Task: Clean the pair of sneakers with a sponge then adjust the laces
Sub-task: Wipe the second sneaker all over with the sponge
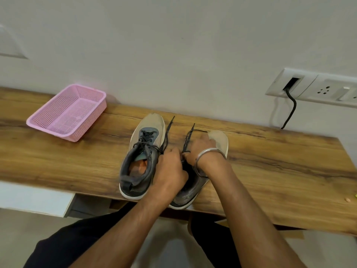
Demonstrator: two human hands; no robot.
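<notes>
2 sneakers stand side by side on the wooden surface (270,163), toes toward the wall at 12 o'clock and heels at the near edge. The left sneaker (142,157) has a beige toe, a grey collar and dark laces threaded up its front; its white sole overhangs the edge slightly. The right sneaker (204,171) is mostly covered by the hands, with its beige toe showing at 1 o'clock of them and its grey heel poking out below the wrists.

Both hands work over the right sneaker's throat. The left hand (170,169) is curled shut, its grip pinching a dark lace strand (168,130) that runs up toward 12 o'clock between the 2 shoes. The right hand (199,149), a metal bangle (207,154) on its wrist, is closed on the other lace end (188,136), which rises toward 12 o'clock and bends to the right over the toe. The 2 hands almost touch at the knuckles.

A pink perforated plastic basket (67,112) sits tilted against the wall at 10 o'clock, well apart from the shoes. A white switch and socket panel (316,88) is on the wall at 2 o'clock, with a black cable (290,111) hanging from it to the surface.
</notes>
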